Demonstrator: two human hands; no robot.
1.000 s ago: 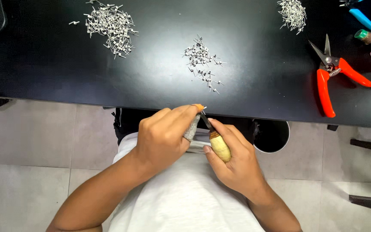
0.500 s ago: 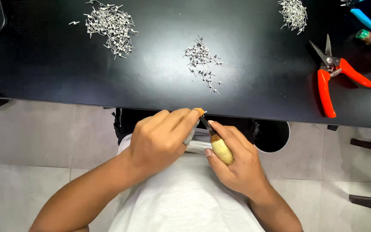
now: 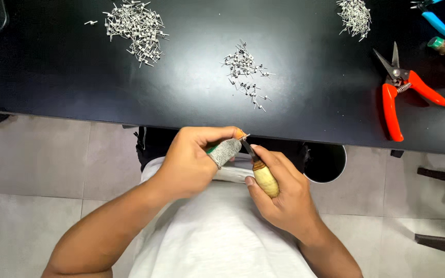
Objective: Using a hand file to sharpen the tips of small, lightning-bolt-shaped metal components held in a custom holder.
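Hands barely shifted since a second ago. Left hand (image 3: pixel 191 162), grey thumb guard on, pinching small pin (image 3: pixel 244 137) above lap, below table (image 3: pixel 191 98) edge. Right hand (image 3: pixel 284 198) gripping wooden-handled knife (image 3: pixel 258 170), blade at pin. Work ongoing, apparently.

Low in the centre of the frame, your left hand (image 3: pixel 191 162) pinches a tiny metal piece (image 3: pixel 244 137) at its fingertips, the thumb wearing a grey knit guard (image 3: pixel 225 152). Your right hand (image 3: pixel 284 198) grips a small knife (image 3: pixel 258 170) by its wooden handle, blade tip just beside that piece. Above them runs the black table (image 3: pixel 181 92), with three heaps of small metal parts: upper left (image 3: pixel 135 23), centre (image 3: pixel 243 69), upper right (image 3: pixel 355 13). Orange-handled snips (image 3: pixel 400 92) lie at the right edge of the frame
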